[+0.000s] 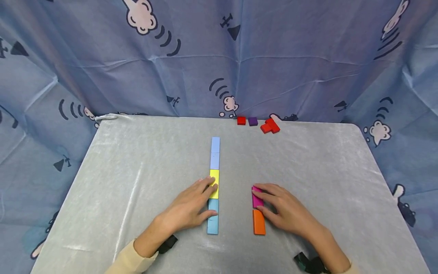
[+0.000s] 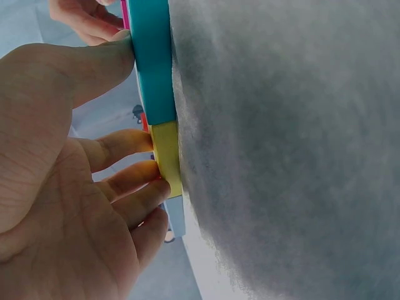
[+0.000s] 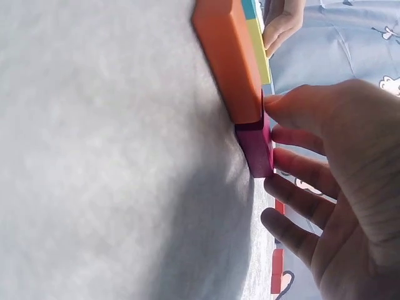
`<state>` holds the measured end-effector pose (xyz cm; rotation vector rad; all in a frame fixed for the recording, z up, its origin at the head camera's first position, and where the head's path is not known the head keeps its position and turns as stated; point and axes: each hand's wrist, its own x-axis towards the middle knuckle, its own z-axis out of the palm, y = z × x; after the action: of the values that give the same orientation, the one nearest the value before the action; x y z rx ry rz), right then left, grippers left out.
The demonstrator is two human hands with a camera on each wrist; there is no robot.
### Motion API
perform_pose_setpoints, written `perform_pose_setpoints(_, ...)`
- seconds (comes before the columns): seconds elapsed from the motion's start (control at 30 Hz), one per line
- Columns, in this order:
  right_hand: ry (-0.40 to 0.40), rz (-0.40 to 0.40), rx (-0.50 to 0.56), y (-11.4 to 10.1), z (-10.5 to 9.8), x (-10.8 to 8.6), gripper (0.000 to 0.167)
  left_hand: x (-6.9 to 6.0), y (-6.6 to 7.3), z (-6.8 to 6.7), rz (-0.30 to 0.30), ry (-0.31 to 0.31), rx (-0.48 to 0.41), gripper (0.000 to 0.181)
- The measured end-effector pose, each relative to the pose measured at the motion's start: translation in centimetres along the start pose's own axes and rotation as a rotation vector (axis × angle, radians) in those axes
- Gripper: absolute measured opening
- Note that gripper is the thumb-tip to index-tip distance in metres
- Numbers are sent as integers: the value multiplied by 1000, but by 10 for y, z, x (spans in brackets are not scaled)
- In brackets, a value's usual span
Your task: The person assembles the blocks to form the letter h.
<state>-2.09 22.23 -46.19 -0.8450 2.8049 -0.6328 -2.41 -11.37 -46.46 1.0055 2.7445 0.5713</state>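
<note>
Here, worktop (image 1: 154,160): grey; no containers visible.
Block row (image 1: 214,173): straight, blue with yellow between.
Left hand (image 1: 188,206): loosely spread, touching this row.
Right hand (image 1: 287,208): narrowed, holding the magenta block (image 1: 257,200).
Magenta block: just beyond the orange block (image 1: 259,223); apparently being aligned, the next move calling for light squaring.

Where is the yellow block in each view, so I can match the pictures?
Head: yellow block just below centre, partly covered by the left hand.
Left wrist: left of centre, adjoining the teal block.
Right wrist: near the top, right of centre, beyond the orange block.
Shared landmark: magenta block, only a sliver in left wrist.
</note>
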Motion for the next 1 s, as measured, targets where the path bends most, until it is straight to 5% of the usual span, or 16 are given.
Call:
perform_pose_setpoints(0.73,104,-26,-40,-9,12,-11,55,-1,0,-2,-7,-5,-18,71)
perform_pose_setpoints(1.0,215,-146,-58,-12,19,-20,49,-1,0,-1,-1,1,-27,72)
